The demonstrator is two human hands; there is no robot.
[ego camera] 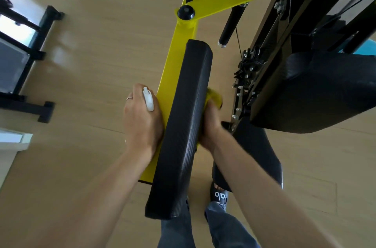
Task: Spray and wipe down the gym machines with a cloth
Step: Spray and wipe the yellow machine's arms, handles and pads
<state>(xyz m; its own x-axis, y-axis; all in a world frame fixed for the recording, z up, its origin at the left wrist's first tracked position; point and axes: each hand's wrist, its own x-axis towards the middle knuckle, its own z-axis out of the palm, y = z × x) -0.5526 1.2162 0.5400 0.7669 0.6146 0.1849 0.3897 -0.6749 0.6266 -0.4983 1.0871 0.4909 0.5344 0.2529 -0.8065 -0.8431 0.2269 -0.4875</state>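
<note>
We hold the spray bottle (148,99) in our left hand (140,119), fingers curled round it with only its white trigger head showing, and the hand rests against the left edge of the long black pad (181,130). Our right hand (210,125) grips the yellow cloth (213,97) and presses it to the pad's right edge, about midway along. The pad's long axis runs away from us, from the near end by our legs toward the far end over the yellow frame (183,30). The cloth sits just beyond the fingers, so we judge the next wipe follows that axis. How much liquid the bottle holds we cannot tell; its body is hidden.
</note>
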